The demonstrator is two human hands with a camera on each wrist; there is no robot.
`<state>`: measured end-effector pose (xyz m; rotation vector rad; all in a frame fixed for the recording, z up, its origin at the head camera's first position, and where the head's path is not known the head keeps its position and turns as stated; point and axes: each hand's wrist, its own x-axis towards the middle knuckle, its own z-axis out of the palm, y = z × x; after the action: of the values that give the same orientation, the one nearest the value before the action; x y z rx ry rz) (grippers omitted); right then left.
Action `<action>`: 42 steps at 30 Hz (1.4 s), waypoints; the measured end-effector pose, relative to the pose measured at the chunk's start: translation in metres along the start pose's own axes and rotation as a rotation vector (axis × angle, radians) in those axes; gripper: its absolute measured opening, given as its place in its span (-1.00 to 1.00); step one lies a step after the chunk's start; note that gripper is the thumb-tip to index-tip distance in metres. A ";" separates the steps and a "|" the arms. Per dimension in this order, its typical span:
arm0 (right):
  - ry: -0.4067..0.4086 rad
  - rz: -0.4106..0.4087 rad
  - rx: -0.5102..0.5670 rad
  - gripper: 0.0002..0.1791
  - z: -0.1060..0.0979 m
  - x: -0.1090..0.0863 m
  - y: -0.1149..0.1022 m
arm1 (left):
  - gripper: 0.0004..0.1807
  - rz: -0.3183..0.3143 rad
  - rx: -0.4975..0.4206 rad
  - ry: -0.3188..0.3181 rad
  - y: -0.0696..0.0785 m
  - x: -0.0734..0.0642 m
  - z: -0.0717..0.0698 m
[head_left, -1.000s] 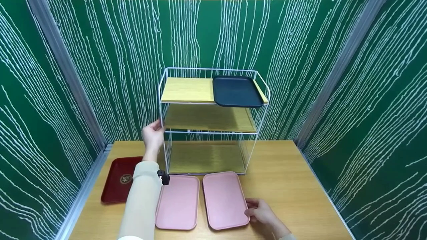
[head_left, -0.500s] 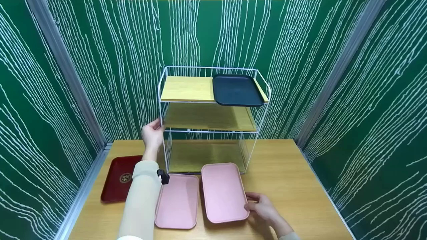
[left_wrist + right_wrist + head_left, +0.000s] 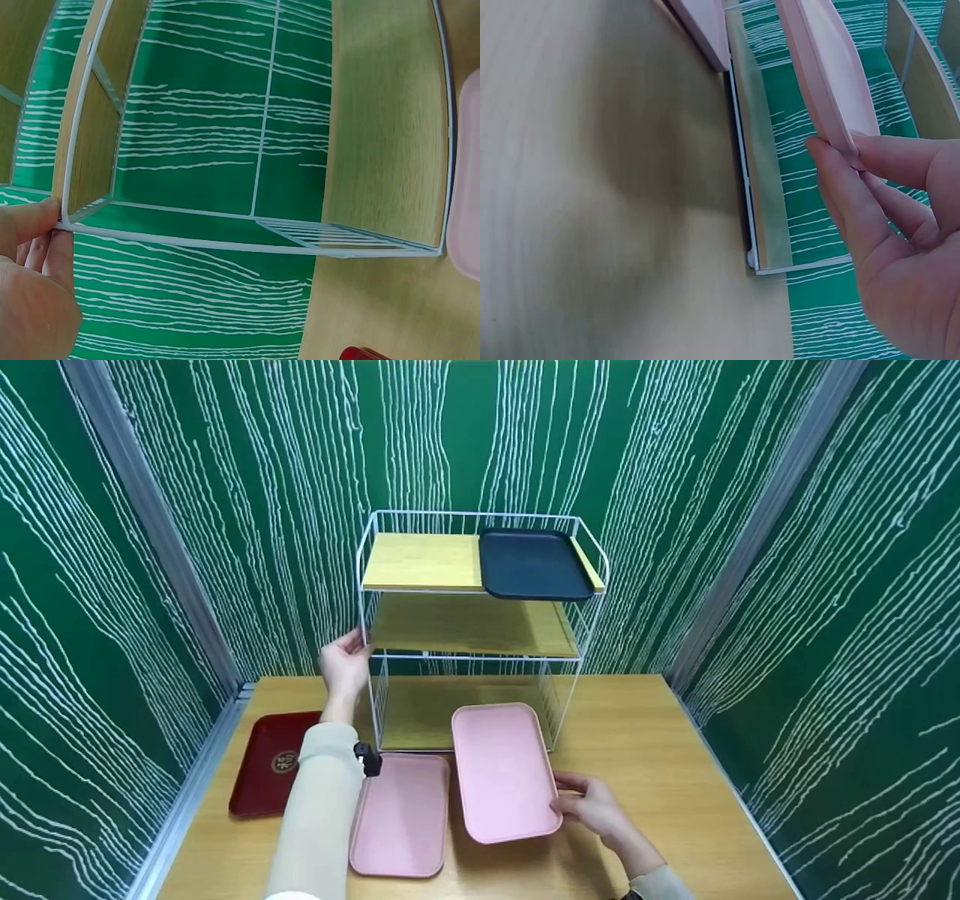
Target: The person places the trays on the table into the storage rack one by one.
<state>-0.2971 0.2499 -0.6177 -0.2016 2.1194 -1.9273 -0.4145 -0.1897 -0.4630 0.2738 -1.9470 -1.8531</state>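
Observation:
My right hand [image 3: 598,810] pinches a pink tray [image 3: 504,769] by its right edge, thumb above and fingers below. In the right wrist view that tray [image 3: 825,67] is lifted off the table and seen nearly edge-on. My left hand [image 3: 345,664] grips the left front post of a white wire shelf rack [image 3: 365,690] at the middle shelf; in the left wrist view, thumb and fingers close around the frame corner. The rack has three wooden shelves. A second pink tray [image 3: 401,817] lies flat on the table in front of it, partly beside my left sleeve.
A dark tray [image 3: 534,562] lies on the right of the top shelf, its front edge overhanging. A dark red tray [image 3: 259,769] with a gold emblem is on the table at left, partly behind my forearm. Green patterned panels [image 3: 472,435] enclose the table [image 3: 637,735].
My right hand has raised the right pink tray off the table and moved it forward, toward the lower part of the rack. My left hand keeps its hold on the post.

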 end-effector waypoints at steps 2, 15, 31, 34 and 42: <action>-0.007 0.001 0.006 -0.28 -0.001 0.001 -0.003 | -0.55 -0.004 -0.003 -0.001 0.000 0.000 0.000; -0.035 -0.034 -0.003 -0.26 -0.005 0.012 -0.035 | -0.54 -0.025 -0.029 -0.001 0.000 0.003 0.000; -0.048 -0.087 -0.060 -0.31 -0.013 0.017 -0.084 | -0.57 -0.014 0.003 0.007 0.000 0.002 0.000; -0.047 -0.078 -0.084 -0.32 -0.013 0.017 -0.090 | -0.57 0.003 0.004 0.010 -0.001 0.002 0.000; -0.069 -0.067 -0.095 -0.30 -0.009 0.011 -0.098 | -0.57 0.015 -0.006 0.010 -0.001 0.001 0.000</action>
<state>-0.3182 0.2450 -0.5206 -0.3564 2.1870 -1.8289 -0.4158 -0.1904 -0.4636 0.2659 -1.9308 -1.8449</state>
